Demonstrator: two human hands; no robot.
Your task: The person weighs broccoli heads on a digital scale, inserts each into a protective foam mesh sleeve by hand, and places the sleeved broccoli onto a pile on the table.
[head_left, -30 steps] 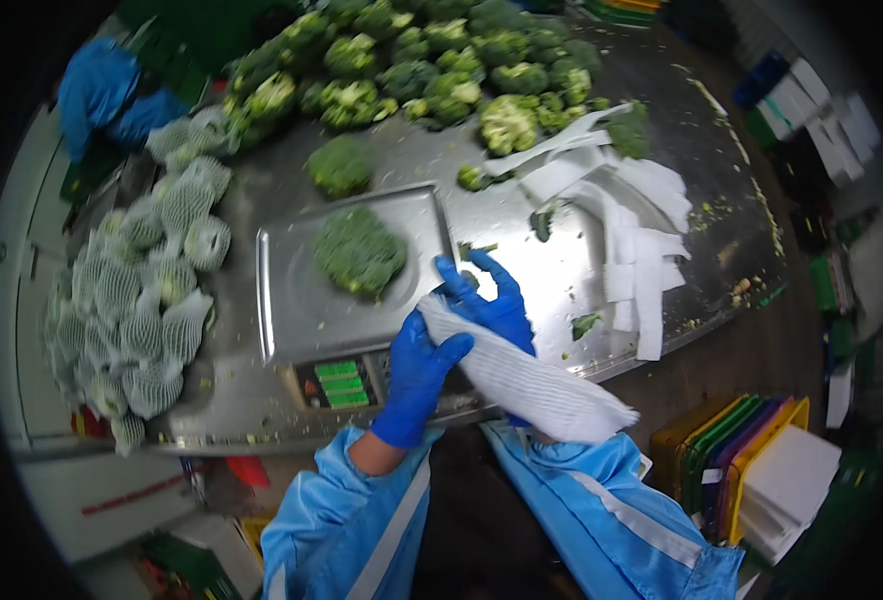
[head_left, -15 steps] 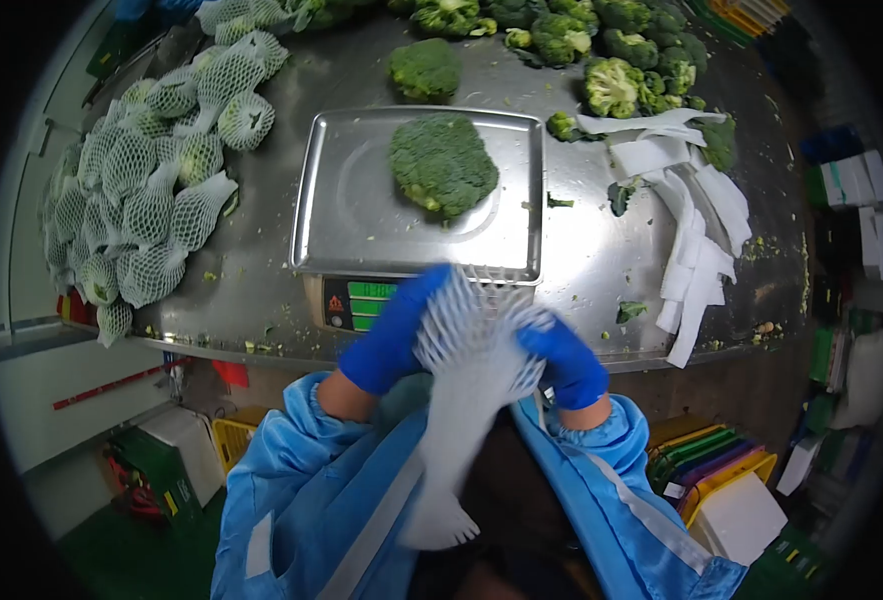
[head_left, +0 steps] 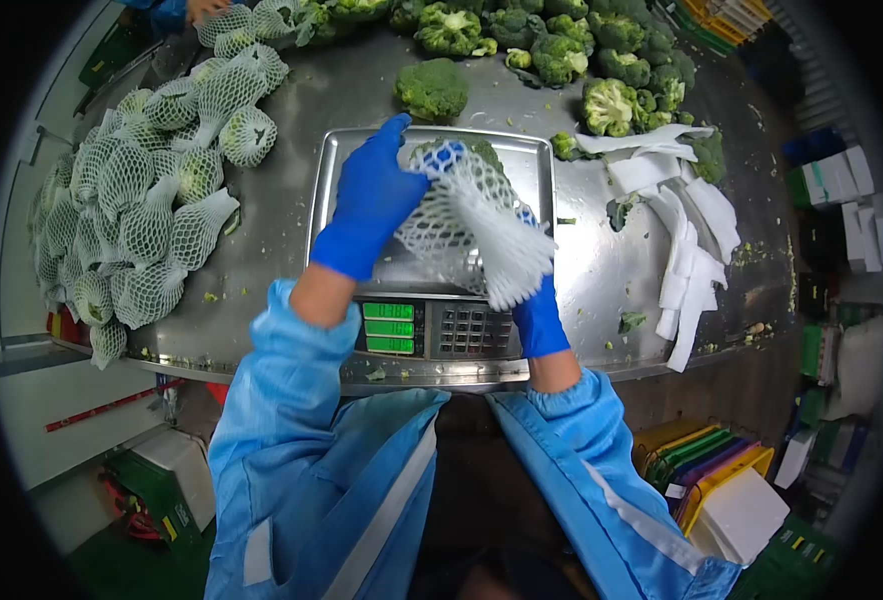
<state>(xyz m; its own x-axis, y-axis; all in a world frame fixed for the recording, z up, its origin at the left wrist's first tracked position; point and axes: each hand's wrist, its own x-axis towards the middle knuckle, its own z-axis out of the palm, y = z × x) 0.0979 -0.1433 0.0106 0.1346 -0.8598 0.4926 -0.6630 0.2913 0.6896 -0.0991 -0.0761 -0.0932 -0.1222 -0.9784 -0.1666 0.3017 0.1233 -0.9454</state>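
A white foam net sleeve [head_left: 496, 235] hangs stretched over the scale, its wide mouth toward the broccoli head [head_left: 481, 152] on the metal weighing pan [head_left: 323, 165]. The net covers much of that head. My right hand [head_left: 538, 315], in a blue glove, holds the sleeve; its fingers are mostly behind the mesh, with blue patches showing through. To the left, my gloved left hand [head_left: 371, 195] is open, fingers stretched forward and thumb beside the mesh edge. Below the pan, the scale's green display [head_left: 389, 328] is lit.
Several netted broccoli heads [head_left: 126, 200] are piled at left. Another bare head [head_left: 431, 88] sits beyond the pan, with more loose broccoli [head_left: 561, 45] at the back. Flat white foam sleeves [head_left: 686, 255] lie at right. Another person's hand [head_left: 206, 8] shows at top left.
Both hands have moved forward from near my body to over the pan, bringing the foam net sleeve to the broccoli. My left hand has let go of the net, and a person's hand has appeared.
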